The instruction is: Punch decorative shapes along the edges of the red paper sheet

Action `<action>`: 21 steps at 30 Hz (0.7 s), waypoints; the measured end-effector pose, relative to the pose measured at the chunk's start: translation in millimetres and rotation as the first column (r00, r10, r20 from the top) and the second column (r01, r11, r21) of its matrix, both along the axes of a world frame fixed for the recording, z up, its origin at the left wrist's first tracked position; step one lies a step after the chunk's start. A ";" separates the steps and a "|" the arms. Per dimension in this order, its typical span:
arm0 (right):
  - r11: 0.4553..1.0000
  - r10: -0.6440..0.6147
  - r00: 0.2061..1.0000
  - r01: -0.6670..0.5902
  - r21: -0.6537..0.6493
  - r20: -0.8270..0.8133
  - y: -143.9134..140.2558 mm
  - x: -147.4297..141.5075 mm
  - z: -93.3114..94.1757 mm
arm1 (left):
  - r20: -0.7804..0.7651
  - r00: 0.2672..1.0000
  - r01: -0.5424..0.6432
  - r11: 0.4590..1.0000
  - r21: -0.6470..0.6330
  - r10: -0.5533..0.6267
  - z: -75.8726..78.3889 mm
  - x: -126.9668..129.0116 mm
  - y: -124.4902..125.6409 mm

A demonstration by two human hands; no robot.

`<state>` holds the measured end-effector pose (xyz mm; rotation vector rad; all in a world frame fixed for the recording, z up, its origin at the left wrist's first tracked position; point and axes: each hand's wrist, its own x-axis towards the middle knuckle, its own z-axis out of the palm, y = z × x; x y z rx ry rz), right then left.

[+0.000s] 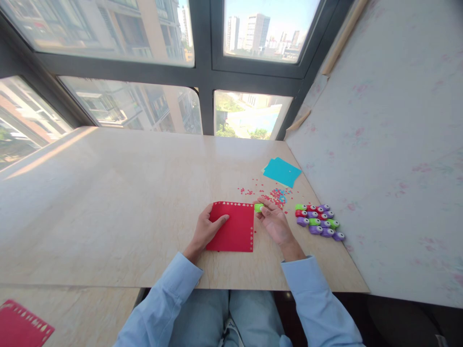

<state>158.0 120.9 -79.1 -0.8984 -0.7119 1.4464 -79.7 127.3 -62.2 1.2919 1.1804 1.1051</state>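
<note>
we press our left hand (207, 230) flat on the square red paper sheet (233, 227), fingers spread over its left edge, seemingly to keep it from sliding on the pale marble-look table (108, 202). our right hand (274, 221) pinches a small green plastic craft punch (258, 207) at the sheet's upper right corner. the sheet lies flat, with tiny holes along its top and right edges. right of it lie scattered red and blue confetti (277, 195), a cluster of purple, green and red punches (320, 222), and turquoise paper sheets (282, 171).
</note>
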 end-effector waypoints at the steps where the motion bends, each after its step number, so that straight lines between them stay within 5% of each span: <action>1: 1.000 -0.003 1.000 0.003 -0.002 -0.003 -0.1 -0.4 0.2 | 0.000 1.000 0.001 1.000 -0.001 -0.001 -0.1 0.0 0.0; 21: 1.000 0.017 1.000 -0.017 -0.003 0.026 -0.4 -0.5 0.3 | -0.013 1.000 -0.004 1.000 0.013 0.004 -0.4 0.2 0.5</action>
